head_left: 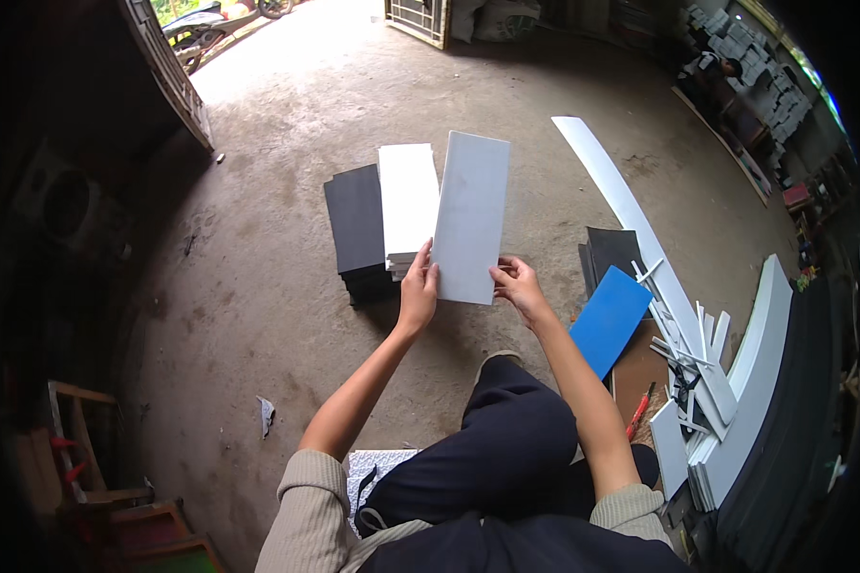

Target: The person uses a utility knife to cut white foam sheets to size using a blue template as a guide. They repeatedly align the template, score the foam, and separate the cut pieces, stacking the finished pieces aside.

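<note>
I hold a light grey rectangular panel (pixel 471 215) upright in front of me. My left hand (pixel 418 286) grips its lower left corner and my right hand (pixel 516 284) grips its lower right corner. Just behind it on the concrete floor lie a stack of white panels (pixel 407 201) and a stack of black panels (pixel 355 224), side by side. My knee in dark trousers (pixel 516 420) is below the hands.
A blue panel (pixel 610 318) lies to my right over dark sheets (pixel 610 250). Long white curved strips (pixel 631 220) and white offcuts (pixel 698 382) lie further right, with a red-handled tool (pixel 639 411). Wooden frames (pixel 86 449) stand at the left.
</note>
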Demonstrator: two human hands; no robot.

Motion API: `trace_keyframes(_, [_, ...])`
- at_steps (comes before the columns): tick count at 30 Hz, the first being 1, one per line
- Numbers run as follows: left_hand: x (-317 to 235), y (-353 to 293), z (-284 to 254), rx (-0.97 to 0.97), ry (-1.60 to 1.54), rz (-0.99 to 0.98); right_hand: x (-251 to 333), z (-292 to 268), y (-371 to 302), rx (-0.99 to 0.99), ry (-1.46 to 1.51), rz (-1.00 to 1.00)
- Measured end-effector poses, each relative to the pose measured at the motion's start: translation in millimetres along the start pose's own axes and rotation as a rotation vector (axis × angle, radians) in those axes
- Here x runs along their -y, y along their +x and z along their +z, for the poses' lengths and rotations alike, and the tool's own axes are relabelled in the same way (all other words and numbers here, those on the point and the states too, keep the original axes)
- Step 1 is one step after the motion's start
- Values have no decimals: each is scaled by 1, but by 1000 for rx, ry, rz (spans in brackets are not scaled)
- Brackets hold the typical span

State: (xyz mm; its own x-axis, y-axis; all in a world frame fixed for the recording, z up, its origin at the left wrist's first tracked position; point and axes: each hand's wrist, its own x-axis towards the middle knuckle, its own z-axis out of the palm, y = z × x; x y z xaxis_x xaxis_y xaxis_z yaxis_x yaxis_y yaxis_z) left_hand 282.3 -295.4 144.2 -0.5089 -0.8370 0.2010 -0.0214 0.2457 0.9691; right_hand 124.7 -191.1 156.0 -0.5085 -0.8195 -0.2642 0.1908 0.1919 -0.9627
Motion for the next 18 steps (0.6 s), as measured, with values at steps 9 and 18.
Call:
trace_keyframes(9, [35, 55, -76, -214, 162, 50, 33, 91, 83, 84, -394, 8])
trace_keyframes(18, [61, 67, -60, -182, 657, -160, 38, 92, 79, 163, -576, -42])
